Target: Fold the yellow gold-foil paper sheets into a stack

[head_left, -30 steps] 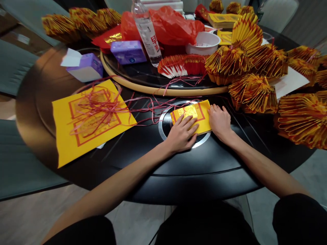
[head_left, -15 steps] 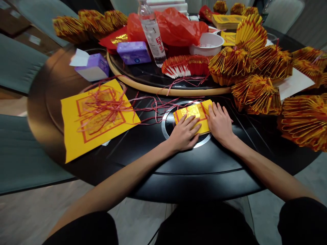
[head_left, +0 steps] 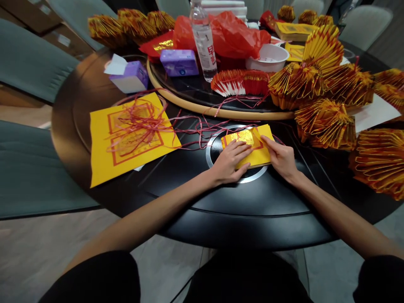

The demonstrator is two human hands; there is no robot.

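A stack of yellow joss paper (head_left: 260, 156) with red print and gold foil lies over the round silver-ringed inlay in front of me. My left hand (head_left: 232, 162) rests flat on its left part, fingers stretched out. At the right side, my right hand (head_left: 282, 159) pinches the edge of the top sheet between thumb and fingers, and that edge is lifted and folded over toward the left. Pink-red ribbon strands (head_left: 202, 128) run along the table just behind the stack.
A large yellow printed sheet (head_left: 104, 170) with tangled ribbons lies left. Pleated gold-and-red paper fans (head_left: 326, 124) crowd the right. On the raised turntable (head_left: 195, 108) stand a water bottle (head_left: 205, 52), a purple tissue pack (head_left: 179, 63), a red plastic bag (head_left: 233, 35) and a white bowl (head_left: 272, 59).
My right hand has gone from lying flat on the paper to pinching its edge, and the folded strip there is now partly raised. The view has shifted, so things sit further right.
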